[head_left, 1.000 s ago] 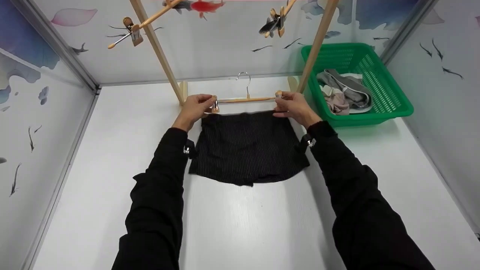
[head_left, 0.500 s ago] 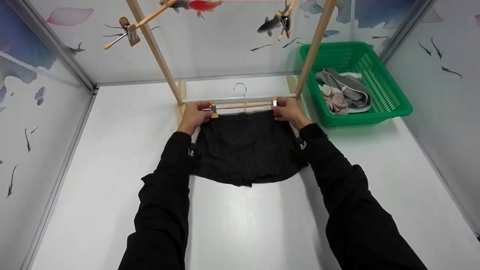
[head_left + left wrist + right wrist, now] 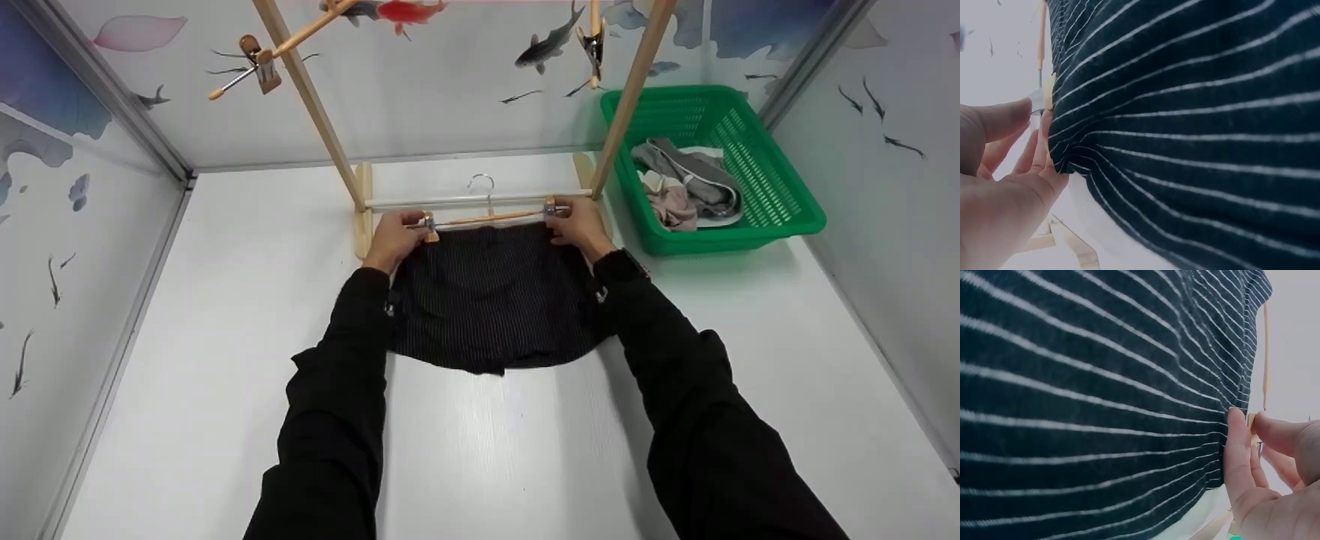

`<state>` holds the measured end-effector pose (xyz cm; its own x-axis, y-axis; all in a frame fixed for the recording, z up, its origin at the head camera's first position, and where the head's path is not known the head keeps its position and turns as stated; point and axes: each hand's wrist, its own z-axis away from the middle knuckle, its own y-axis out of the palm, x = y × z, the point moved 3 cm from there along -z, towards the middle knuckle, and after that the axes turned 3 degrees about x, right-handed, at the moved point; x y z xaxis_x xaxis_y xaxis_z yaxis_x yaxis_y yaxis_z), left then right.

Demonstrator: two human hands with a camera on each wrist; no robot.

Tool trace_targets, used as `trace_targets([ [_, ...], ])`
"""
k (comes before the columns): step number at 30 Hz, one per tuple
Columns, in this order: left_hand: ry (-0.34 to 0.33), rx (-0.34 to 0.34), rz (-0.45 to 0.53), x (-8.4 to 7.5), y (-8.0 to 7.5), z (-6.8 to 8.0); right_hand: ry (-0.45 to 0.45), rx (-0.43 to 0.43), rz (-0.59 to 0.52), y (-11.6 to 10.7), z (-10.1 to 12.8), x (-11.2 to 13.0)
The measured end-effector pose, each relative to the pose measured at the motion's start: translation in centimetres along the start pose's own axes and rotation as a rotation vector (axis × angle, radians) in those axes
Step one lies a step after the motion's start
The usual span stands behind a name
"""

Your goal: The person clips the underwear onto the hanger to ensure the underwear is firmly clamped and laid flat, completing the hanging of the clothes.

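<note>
Lying between left grip [image 3: 394, 237] and right grip [image 3: 583, 226] is striped cloth [image 3: 495, 300].

Both arms stretch forward, converging a little, black sleeves covering them down to the wrists. The left arm [image 3: 334, 405] slants inward to the left hand [image 3: 394, 240]; the right arm [image 3: 705, 405] slants inward more sharply to the right hand [image 3: 585, 225]. The bare hands sit well apart, almost level, fingertips turned toward each other. Each pinches between thumb and fingers. Close up, the left thumb [image 3: 1008, 118] extends above bent fingers; the right thumb [image 3: 1278, 430] lies opposite a raised finger [image 3: 1237, 453].
</note>
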<state>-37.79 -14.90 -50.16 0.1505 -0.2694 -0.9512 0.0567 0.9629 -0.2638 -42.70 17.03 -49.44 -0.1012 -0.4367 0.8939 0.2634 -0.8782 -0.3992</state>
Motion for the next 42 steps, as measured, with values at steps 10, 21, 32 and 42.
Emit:
trace_targets([
  [10, 0.093, 0.119, -0.303, -0.8, 1.0, -0.4, 0.038, -0.028, -0.026, -0.2, 0.0, -0.4],
  [21, 0.210, 0.105, -0.499, -0.6, 1.6, -0.6, 0.097, -0.042, -0.059, 0.0, 0.0, -0.6],
  [32, 0.127, 0.062, -0.555, -2.4, 0.1, 0.2, -0.034, 0.027, 0.116, -0.8, 0.9, 2.8],
  [42, -0.088, -0.039, -0.631, -2.3, 0.0, 1.3, -0.360, 0.263, 0.492, 7.5, -0.7, 10.1],
])
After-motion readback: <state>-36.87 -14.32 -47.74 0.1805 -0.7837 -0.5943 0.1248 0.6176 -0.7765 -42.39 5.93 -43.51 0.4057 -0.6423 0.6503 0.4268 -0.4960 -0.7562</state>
